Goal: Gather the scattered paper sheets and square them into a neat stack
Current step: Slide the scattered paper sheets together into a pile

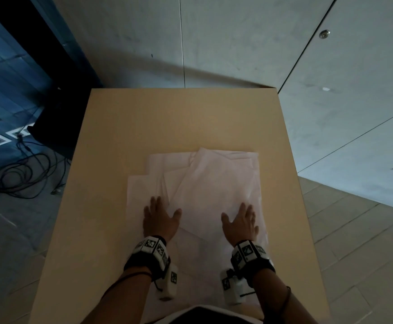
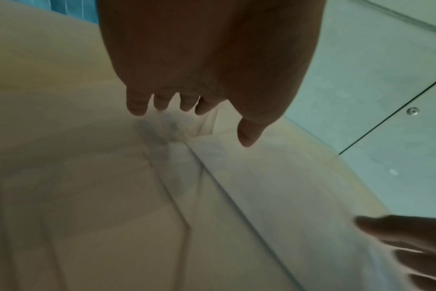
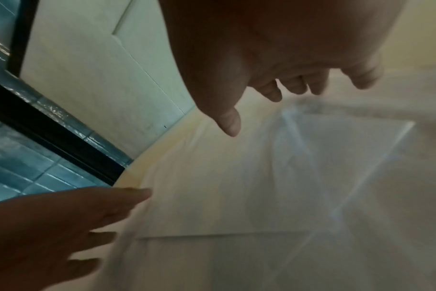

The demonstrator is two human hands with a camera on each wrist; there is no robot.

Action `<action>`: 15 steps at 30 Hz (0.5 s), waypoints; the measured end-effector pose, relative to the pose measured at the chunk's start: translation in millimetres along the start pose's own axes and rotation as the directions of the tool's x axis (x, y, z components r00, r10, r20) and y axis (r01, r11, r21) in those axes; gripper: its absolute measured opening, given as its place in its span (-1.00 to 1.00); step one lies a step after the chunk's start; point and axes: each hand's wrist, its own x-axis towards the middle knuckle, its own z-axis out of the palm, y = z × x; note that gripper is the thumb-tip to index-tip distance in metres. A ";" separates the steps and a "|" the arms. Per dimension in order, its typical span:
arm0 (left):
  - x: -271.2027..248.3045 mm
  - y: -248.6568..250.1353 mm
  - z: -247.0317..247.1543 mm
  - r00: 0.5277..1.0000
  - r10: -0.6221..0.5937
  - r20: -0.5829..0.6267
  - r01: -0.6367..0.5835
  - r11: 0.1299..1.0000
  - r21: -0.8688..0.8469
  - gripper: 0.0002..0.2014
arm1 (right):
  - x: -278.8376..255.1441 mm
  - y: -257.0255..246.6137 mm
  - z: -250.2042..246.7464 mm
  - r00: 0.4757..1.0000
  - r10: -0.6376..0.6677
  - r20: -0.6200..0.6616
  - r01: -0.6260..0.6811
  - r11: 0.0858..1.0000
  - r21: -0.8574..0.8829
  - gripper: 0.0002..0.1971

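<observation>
Two flat hands, left grip [image 1: 160, 220] and right grip [image 1: 239, 224] fingers spread, above overlapping paper sheets [image 1: 204, 181]

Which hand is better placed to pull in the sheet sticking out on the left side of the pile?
Left. The left hand lies flat with fingers spread on that protruding white paper sheet, beside its outer edge. The right hand lies flat on the pile's right side, across the tan wooden table.

A pale tan rectangular wooden table [image 1: 125, 118] stands against a grey concrete panel wall [image 1: 237, 38]; black tangled cables [image 1: 20, 174] trail over the grey tiled floor [image 1: 354, 242] at left.
</observation>
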 end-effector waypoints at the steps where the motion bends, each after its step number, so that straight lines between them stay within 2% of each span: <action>1: 2.0 -7.3 -5.1 0.999 -0.020 -0.036 0.020 1.000 0.020 -0.13 | 3.4 4.3 -4.5 1.000 0.012 -0.014 -0.012 1.000 -0.011 -0.18; 4: 1.8 -26.2 -6.9 0.995 -0.098 0.010 0.097 0.993 0.073 -0.07 | 6.5 20.8 -8.8 1.000 0.030 -0.002 -0.030 0.997 -0.076 -0.13; 11: -8.2 -9.1 7.9 0.989 -0.058 0.138 0.051 0.997 0.049 -0.06 | 0.7 21.0 6.1 0.999 0.004 0.036 0.000 0.995 -0.101 -0.10; 13: -6.1 -12.8 2.5 0.996 -0.024 0.083 0.022 1.000 0.015 -0.09 | 1.8 21.3 -0.9 1.000 0.000 0.031 0.002 0.998 -0.064 -0.12; 15: -6.0 -22.0 -3.6 0.998 -0.041 -0.037 0.041 0.999 -0.003 -0.13 | 1.5 27.0 -8.0 1.000 0.014 0.008 -0.014 1.000 -0.025 -0.13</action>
